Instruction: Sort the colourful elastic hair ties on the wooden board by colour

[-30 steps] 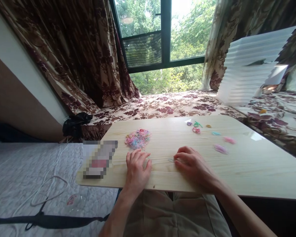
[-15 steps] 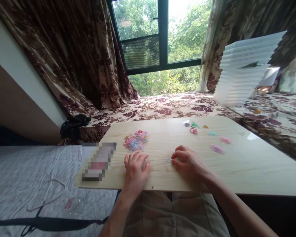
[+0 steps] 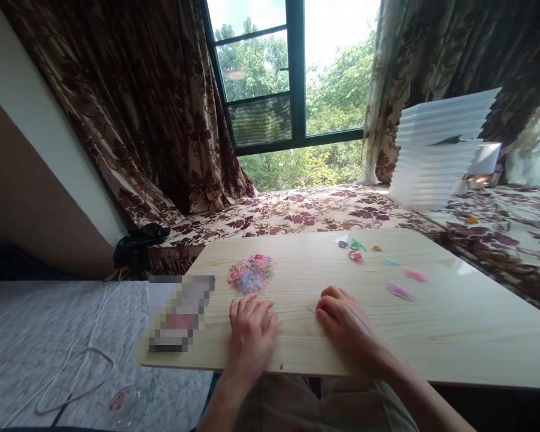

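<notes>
A tangled pile of small, many-coloured rubber bands (image 3: pixel 252 273) lies on the light wooden table (image 3: pixel 292 342). Just in front of it rests my left hand (image 3: pixel 252 327), palm down, fingers apart, holding nothing that I can see. My right hand (image 3: pixel 339 315) is on the tabletop further right, thumb and fingers pinched together. A thin pale rubber band (image 3: pixel 310 309) pokes out at its fingertips. Beyond that hand lie small single-colour groups: purple (image 3: pixel 342 244), green (image 3: pixel 356 245), red (image 3: pixel 355 256), yellow (image 3: pixel 377 248), teal (image 3: pixel 391 262), pink (image 3: pixel 415 275) and lilac bands (image 3: pixel 399 291).
A pixelated flat object (image 3: pixel 182 315) lies at the table's left end. Left of the table is a quilted bed (image 3: pixel 49 336) with a white cable (image 3: pixel 74 360). Behind stand a flowered ledge (image 3: pixel 292 210), a window (image 3: pixel 297 78) and a white foam stack (image 3: pixel 436 150).
The camera view has tilted up, so everything sits lower in the picture. The pale band at my right fingertips shows as a thin strand instead of a small loop. My left hand has hardly moved.
</notes>
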Available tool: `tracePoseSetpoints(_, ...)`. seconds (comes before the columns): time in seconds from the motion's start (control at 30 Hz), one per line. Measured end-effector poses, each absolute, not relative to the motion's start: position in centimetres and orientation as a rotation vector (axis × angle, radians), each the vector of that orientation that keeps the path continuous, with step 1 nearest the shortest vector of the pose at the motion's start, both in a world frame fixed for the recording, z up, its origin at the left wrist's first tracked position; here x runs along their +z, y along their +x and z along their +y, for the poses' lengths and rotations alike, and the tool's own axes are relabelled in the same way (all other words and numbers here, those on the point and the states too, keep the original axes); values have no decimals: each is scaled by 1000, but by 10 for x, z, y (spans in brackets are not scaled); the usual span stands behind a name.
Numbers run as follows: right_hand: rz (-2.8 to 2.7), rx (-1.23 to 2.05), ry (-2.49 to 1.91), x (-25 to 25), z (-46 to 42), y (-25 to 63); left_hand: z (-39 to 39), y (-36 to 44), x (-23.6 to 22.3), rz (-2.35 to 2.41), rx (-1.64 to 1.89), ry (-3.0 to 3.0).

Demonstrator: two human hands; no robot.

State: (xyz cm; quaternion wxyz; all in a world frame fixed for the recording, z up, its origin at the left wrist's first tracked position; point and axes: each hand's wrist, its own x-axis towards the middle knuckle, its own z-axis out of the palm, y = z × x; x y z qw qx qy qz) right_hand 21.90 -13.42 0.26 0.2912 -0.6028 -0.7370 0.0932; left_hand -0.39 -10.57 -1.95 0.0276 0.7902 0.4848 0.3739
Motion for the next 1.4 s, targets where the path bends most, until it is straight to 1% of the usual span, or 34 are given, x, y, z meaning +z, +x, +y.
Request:
tracePoseSetpoints(0.37,-1947,210,-1557,4,-140,219,-103,-3,-20,1502,1156,2465)
tracePoseSetpoints(0.57,-1970,123,-1564,10,-130,252,-103,-4,-21,1510,1172,2471)
tracePoseSetpoints(0.77,-1866,26,-1714,22,-122,309,-103,-3,-21,1512,1189,2527)
tracePoseSetpoints(1.07,-1709,-181,-2053,33,-110,397,-101,-6,-24,1509,1182,2527)
tracePoseSetpoints(1.4,-1723,-261,-2236,28,-80,420,-101,-7,-25,1525,1228,2490)
